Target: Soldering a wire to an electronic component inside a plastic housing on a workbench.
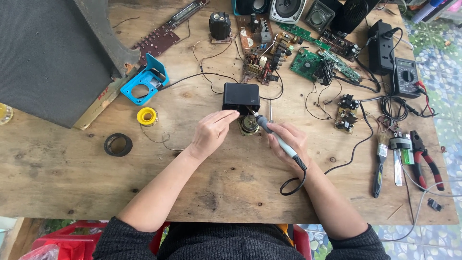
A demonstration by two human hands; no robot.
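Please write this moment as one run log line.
right hand: holds soldering iron | tip: at small speaker | left hand: beside small speaker, at black box | surface: wooden table

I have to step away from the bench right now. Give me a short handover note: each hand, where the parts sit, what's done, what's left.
Right hand: holds the soldering iron like a pen, tip at the small speaker.
Left hand: fingertips at the speaker, beside the iron tip; what they pinch is too small to tell.
Speaker lies on the table against the black box.
Solder spool lies left of the hands.
Done: iron and speaker brought together. Left: the joint itself; its state cannot be seen.
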